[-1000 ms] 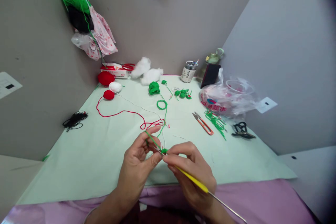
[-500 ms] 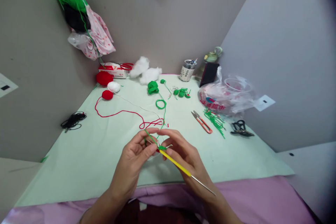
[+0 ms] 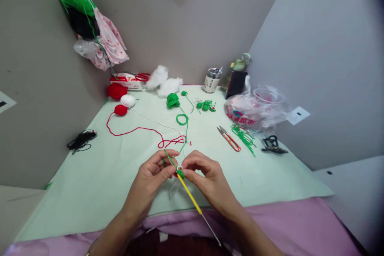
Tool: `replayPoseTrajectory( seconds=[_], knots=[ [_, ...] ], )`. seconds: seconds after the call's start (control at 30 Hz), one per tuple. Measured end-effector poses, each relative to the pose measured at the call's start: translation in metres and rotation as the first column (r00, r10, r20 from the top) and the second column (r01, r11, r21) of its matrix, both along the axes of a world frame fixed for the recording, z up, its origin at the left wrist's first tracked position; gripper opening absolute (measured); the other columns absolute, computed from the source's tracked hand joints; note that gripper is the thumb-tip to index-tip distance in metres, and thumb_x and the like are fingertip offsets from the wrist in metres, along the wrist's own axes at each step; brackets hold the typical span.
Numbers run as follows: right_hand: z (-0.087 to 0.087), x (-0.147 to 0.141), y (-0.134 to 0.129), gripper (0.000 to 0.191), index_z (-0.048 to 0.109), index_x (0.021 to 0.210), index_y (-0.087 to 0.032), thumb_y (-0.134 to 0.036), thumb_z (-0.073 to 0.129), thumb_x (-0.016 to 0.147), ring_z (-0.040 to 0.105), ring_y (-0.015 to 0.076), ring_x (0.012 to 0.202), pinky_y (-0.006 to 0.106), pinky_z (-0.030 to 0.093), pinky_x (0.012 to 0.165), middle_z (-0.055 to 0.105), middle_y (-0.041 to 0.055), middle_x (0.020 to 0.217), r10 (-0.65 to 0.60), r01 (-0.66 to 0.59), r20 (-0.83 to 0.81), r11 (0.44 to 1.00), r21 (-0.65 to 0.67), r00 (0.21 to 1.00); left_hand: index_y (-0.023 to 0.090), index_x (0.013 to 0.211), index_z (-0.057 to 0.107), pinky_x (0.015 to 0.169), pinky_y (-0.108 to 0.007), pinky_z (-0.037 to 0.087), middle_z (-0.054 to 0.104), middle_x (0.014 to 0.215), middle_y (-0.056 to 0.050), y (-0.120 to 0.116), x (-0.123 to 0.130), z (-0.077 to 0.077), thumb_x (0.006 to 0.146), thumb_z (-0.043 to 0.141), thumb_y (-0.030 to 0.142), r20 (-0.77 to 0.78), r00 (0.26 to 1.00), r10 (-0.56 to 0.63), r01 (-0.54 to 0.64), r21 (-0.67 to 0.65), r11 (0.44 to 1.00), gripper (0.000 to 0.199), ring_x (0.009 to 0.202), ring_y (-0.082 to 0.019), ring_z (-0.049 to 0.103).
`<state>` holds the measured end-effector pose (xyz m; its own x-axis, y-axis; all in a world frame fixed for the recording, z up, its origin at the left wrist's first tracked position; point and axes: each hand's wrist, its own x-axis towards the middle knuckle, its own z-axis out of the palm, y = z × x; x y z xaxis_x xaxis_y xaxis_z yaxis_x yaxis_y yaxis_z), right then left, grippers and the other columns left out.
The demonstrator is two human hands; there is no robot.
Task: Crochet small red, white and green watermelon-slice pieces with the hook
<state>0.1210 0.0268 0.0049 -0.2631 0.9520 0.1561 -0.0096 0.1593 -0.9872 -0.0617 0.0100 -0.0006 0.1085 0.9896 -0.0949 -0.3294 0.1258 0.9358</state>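
Observation:
A small crochet piece (image 3: 180,173) in green, with some white and red, sits between my two hands. My left hand (image 3: 156,173) is closed on its left side with thumb and fingertips, and green yarn (image 3: 170,157) runs over the raised index finger. My right hand (image 3: 208,174) pinches the piece's upper right edge by a small white loop. A crochet hook (image 3: 190,195) with a yellow handle and metal shaft hangs slanting down from the piece, below the right fingers. Its upper tip is hidden in the work.
Red yarn balls (image 3: 121,110), a white ball (image 3: 128,101) and a green yarn bundle (image 3: 173,101) lie behind my hands. To the right are thread snips (image 3: 229,139), green yarn scraps (image 3: 243,134), a black claw clip (image 3: 273,145) and a plastic bag (image 3: 252,108). Black cord (image 3: 81,141) lies left.
The crochet hook has swung to a steeper downward slant, away from my right wrist. My right fingers have drawn in to a pinch on the piece. The view has shifted slightly.

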Motion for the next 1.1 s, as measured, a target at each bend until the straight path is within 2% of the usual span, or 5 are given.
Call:
replayPoseTrajectory(
  seconds=[0.33,0.5,0.63,0.83,1.1],
  knots=[
    [0.004,0.034,-0.003,0.020,0.065,0.088,-0.022,-0.033,0.059,0.104,0.065,0.0166,0.077,0.028,0.052,0.072,0.068,0.0005,0.082,0.079,-0.102,0.362,0.994,0.044,0.929,0.019,0.094,0.081,0.071,-0.023,0.044,0.069,0.080,-0.001,0.007,-0.003,0.003,0.073,0.095,0.034,0.084,0.991,0.107,-0.098,-0.109,0.989,0.030,0.074,-0.014,0.055],
    [-0.004,0.077,0.043,0.016,0.066,0.116,-0.019,-0.024,0.057,0.104,0.069,0.0252,0.101,0.036,0.053,0.087,0.071,0.0137,0.117,-0.325,0.151,0.886,0.945,0.291,0.331,0.020,0.097,0.082,0.072,-0.023,0.045,0.068,0.079,-0.001,0.007,-0.010,0.004,0.076,0.094,0.034,0.092,0.993,0.069,-0.063,-0.066,0.996,0.028,0.074,-0.014,0.055],
    [-0.015,0.105,0.077,0.013,0.068,0.103,-0.011,-0.011,0.058,0.097,0.062,0.0365,0.114,0.041,0.050,0.086,0.068,0.0239,0.113,-0.352,0.233,0.915,0.923,0.305,0.195,0.022,0.104,0.082,0.068,-0.023,0.044,0.067,0.078,0.000,0.006,-0.009,0.004,0.079,0.092,0.035,0.138,0.990,0.023,-0.016,-0.047,0.999,0.030,0.070,-0.013,0.053],
    [-0.021,0.113,0.090,0.025,0.069,0.099,-0.011,-0.002,0.047,0.093,0.063,0.0312,0.105,0.037,0.046,0.086,0.068,0.0204,0.106,-0.348,0.285,0.888,0.921,0.264,0.302,0.023,0.103,0.081,0.064,-0.021,0.042,0.066,0.077,0.001,0.004,-0.007,0.004,0.079,0.092,0.034,0.193,0.981,0.004,0.002,-0.031,1.000,0.029,0.068,-0.012,0.052],
    [-0.012,0.073,0.033,0.051,0.064,0.115,-0.019,-0.049,0.024,0.109,0.041,0.0126,0.052,0.025,0.037,0.050,0.048,-0.0030,0.071,-0.101,0.144,0.612,0.989,-0.022,0.784,0.023,0.100,0.081,0.066,-0.022,0.044,0.066,0.075,0.001,0.006,-0.007,0.003,0.079,0.092,0.037,0.115,0.993,0.023,-0.026,0.023,0.999,0.028,0.069,-0.013,0.053]
  ],
)
